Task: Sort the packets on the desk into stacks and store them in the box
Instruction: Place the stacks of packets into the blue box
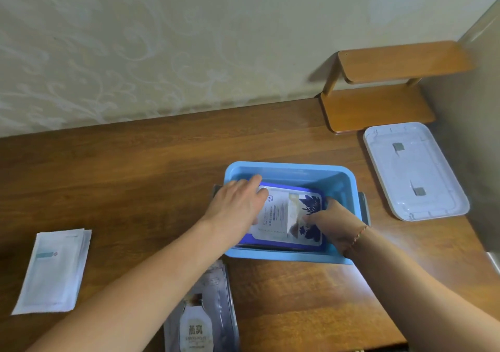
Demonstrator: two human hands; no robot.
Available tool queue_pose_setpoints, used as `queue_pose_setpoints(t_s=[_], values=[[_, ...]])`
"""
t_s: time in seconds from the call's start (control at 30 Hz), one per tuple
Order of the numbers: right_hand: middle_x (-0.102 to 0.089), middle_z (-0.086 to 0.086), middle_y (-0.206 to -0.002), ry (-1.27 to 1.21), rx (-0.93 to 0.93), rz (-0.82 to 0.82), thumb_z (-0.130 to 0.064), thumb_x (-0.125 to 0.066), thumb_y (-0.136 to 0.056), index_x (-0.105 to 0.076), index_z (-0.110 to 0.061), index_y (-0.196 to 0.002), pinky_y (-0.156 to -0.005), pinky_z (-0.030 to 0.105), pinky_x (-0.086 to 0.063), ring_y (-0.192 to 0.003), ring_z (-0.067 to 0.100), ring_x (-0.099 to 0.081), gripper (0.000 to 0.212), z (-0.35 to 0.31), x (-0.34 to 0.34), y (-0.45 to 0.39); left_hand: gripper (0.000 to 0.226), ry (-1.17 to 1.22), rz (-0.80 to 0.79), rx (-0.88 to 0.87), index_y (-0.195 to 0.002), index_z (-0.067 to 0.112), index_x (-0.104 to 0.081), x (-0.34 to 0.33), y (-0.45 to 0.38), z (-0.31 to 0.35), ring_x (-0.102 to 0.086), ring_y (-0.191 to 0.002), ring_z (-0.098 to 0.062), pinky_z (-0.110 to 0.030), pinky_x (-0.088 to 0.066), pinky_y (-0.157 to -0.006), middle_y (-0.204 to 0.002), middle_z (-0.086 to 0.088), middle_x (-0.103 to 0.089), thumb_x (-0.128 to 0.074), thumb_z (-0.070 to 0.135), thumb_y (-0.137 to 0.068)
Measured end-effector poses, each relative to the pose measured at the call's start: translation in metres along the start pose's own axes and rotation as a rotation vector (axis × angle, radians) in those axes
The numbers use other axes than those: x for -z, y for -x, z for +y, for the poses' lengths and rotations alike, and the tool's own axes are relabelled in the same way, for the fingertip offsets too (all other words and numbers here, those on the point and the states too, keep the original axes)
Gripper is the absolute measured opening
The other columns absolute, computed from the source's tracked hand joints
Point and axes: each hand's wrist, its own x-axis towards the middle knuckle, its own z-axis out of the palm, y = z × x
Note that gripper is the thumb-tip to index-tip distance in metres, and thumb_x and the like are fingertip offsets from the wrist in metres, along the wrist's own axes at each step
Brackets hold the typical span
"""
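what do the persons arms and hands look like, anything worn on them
Both forearms are bare, with no sleeves in view and no gloves. The right hand has a thin braided cord bracelet in reddish and yellowish threads at the wrist. The left hand shows nothing worn.

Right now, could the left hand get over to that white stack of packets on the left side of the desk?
Probably yes. The left hand rests on the blue packets in the box, and only bare desk lies between it and the white stack.

A single head-worn wide-angle view looks forward and steeply down, from close above, at the counter (135, 178), with the box (289, 169) just right of centre.
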Motion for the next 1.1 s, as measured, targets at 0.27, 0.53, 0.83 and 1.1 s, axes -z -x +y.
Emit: queue_pose_setpoints(t_s=[0.27,0.53,0.83,1.1], values=[[-0.067,0.01,-0.104,0.292,0.055,-0.018,-0.012,-0.075,-0.073,-0.05,-0.011,-0.113,-0.088,0.048,-0.055,-0.096,0.029,-0.066,0.047,0.013,0.003,0.006,0.077,-0.097,-0.29,0.062,-0.145,0.003,-0.03,0.008,-0.027,0.007,-0.06,-0.108,-0.028,-0.037,-0.047,-0.076,-0.133,-0.012,-0.042,-0.07,0.0,-0.08],[-0.054,0.008,-0.13,0.947,0.752,0.18,-0.009,-0.063,-0.086,-0.051,-0.009,-0.135,-0.1,0.038,-0.045,-0.119,0.031,-0.053,0.051,-0.007,-0.002,0.017,0.067,-0.033,-0.392,0.072,-0.14,0.005,-0.036,0.009,-0.032,0.008,-0.055,-0.114,-0.029,-0.039,-0.048,-0.087,-0.127,-0.011,-0.047,-0.071,0.008,-0.083],[-0.042,-0.002,-0.143,1.107,0.678,0.065,-0.056,-0.063,-0.083,-0.032,-0.025,-0.147,-0.109,0.04,-0.035,-0.132,0.022,-0.037,0.077,-0.006,-0.011,-0.007,0.068,-0.013,-0.426,0.028,-0.141,0.009,-0.036,0.011,-0.038,0.004,-0.054,-0.117,-0.028,-0.039,-0.048,-0.091,-0.128,-0.009,-0.049,-0.071,0.01,-0.083],[-0.039,-0.006,-0.148,1.137,0.755,0.104,-0.065,-0.067,-0.073,-0.029,-0.028,-0.149,-0.11,0.049,-0.034,-0.135,0.022,-0.036,0.092,0.004,-0.011,-0.004,0.094,-0.181,-0.405,0.024,-0.152,-0.006,0.002,0.011,-0.017,0.012,-0.054,-0.121,-0.034,-0.038,-0.05,-0.089,-0.154,-0.03,-0.022,-0.065,-0.002,-0.085]])
